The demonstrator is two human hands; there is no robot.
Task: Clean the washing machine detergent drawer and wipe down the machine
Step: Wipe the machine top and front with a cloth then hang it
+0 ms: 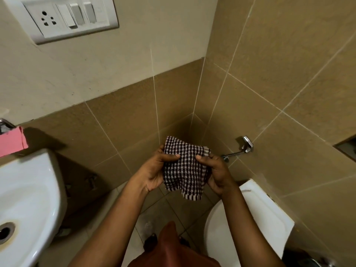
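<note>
A dark-and-white checked cloth hangs in the air in front of me, over the tiled floor. My left hand grips its left edge, thumb on the front of the fabric. My right hand holds the right edge the same way, thumb pressed onto the cloth. The cloth is bunched and droops below both hands. No washing machine or detergent drawer is in view.
A white washbasin stands at the left with a pink cloth above it. A white toilet sits at the lower right. A chrome tap juts from the tiled wall. A switch plate is at upper left.
</note>
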